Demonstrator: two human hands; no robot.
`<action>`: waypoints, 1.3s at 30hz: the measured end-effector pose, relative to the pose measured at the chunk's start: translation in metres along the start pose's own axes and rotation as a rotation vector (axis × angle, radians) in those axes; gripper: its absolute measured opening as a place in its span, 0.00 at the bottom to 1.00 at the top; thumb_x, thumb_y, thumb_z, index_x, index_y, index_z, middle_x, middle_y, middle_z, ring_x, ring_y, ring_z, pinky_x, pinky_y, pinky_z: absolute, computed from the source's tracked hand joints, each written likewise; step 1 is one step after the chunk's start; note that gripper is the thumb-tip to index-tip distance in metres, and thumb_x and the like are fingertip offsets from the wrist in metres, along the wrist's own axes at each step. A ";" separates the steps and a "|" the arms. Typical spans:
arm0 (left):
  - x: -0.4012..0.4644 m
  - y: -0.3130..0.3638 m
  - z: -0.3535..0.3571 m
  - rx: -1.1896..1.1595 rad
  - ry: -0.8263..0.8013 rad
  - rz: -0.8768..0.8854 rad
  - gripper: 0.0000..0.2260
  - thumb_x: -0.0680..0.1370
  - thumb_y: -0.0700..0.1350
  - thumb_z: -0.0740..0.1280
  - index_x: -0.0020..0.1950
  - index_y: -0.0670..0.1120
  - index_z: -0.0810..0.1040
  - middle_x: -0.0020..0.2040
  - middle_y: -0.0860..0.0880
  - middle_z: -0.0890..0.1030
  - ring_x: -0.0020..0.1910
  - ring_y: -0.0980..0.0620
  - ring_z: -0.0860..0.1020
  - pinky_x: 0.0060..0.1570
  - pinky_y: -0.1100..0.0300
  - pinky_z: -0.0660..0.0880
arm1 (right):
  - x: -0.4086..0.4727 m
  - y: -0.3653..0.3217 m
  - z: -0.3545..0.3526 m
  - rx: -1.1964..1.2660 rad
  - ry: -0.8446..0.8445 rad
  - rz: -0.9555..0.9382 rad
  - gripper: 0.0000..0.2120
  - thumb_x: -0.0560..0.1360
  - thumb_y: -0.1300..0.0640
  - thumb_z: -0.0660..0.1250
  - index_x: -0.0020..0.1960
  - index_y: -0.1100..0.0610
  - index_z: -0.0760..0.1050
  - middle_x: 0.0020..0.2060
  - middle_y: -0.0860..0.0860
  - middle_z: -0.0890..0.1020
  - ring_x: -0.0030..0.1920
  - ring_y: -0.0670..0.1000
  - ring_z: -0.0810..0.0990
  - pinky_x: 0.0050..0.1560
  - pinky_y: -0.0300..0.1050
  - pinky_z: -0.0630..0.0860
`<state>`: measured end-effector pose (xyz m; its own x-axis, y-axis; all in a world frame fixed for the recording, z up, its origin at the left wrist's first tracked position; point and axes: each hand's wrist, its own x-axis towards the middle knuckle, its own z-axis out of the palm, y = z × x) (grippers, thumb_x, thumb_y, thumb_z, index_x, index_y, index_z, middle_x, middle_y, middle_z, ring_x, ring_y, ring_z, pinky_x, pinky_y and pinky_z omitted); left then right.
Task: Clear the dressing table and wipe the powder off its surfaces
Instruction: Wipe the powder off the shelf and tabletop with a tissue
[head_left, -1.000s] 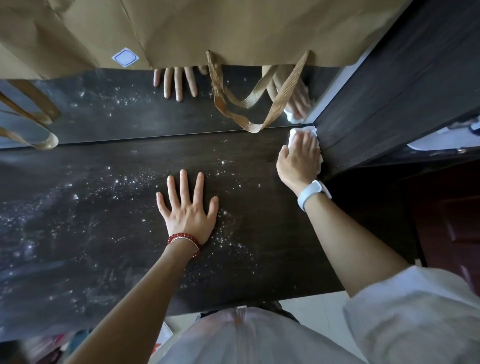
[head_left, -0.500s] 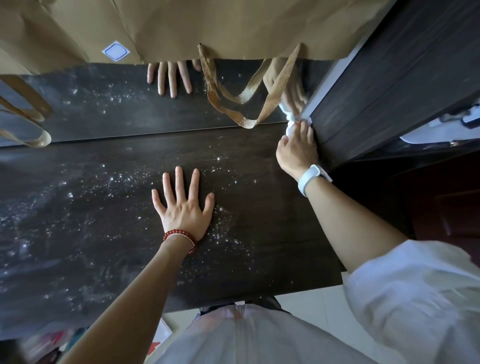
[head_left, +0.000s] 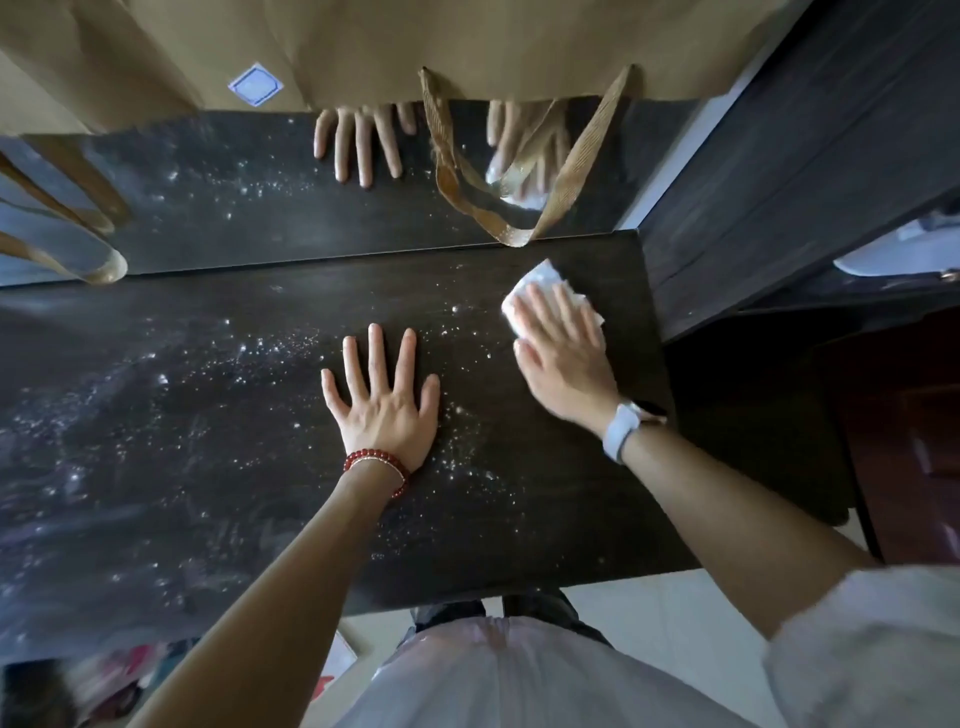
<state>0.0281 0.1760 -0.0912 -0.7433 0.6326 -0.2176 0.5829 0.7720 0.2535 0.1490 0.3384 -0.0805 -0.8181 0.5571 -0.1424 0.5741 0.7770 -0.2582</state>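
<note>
The dark wooden dressing table top (head_left: 545, 519) is speckled with white powder (head_left: 260, 358), thickest at the left and centre. My left hand (head_left: 382, 402) lies flat on it, fingers spread, holding nothing, with a red bead bracelet at the wrist. My right hand (head_left: 563, 353) presses a white tissue (head_left: 540, 288) onto the far right part of the top, a little in from the right edge. A mirror (head_left: 234, 208) along the back reflects both hands and the powder.
A brown paper bag (head_left: 415, 41) hangs over the mirror, its woven handles (head_left: 514, 236) dangling to the table's back edge. A dark cabinet wall (head_left: 779, 171) rises at the right. Pale floor tiles (head_left: 649, 603) show below the front edge.
My right hand has slid the tissue out of the back right corner, leftwards and towards me across the top. The left hand has stayed flat in place.
</note>
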 end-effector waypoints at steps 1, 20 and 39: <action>0.000 0.000 0.000 -0.004 -0.001 0.000 0.24 0.77 0.57 0.47 0.73 0.59 0.47 0.77 0.50 0.46 0.74 0.47 0.41 0.69 0.42 0.36 | -0.023 -0.011 0.003 0.000 -0.032 -0.126 0.24 0.79 0.50 0.49 0.74 0.51 0.54 0.75 0.52 0.55 0.75 0.57 0.48 0.75 0.57 0.44; -0.102 -0.039 -0.013 -0.054 -0.010 -0.004 0.22 0.79 0.50 0.53 0.73 0.53 0.55 0.77 0.46 0.50 0.75 0.45 0.44 0.70 0.42 0.41 | -0.152 -0.075 0.036 -0.112 -0.077 -0.415 0.23 0.77 0.49 0.49 0.72 0.49 0.57 0.73 0.50 0.63 0.74 0.56 0.57 0.74 0.56 0.48; -0.129 -0.125 -0.014 0.090 -0.003 0.241 0.22 0.79 0.53 0.49 0.73 0.51 0.57 0.75 0.45 0.57 0.74 0.43 0.51 0.70 0.42 0.49 | -0.198 -0.095 0.057 0.008 0.137 0.239 0.22 0.79 0.54 0.44 0.72 0.55 0.60 0.73 0.56 0.62 0.74 0.59 0.54 0.73 0.56 0.50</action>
<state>0.0467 -0.0032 -0.0813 -0.5785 0.7990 -0.1642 0.7699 0.6014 0.2135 0.2546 0.1375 -0.0824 -0.6471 0.7591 -0.0703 0.7495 0.6166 -0.2408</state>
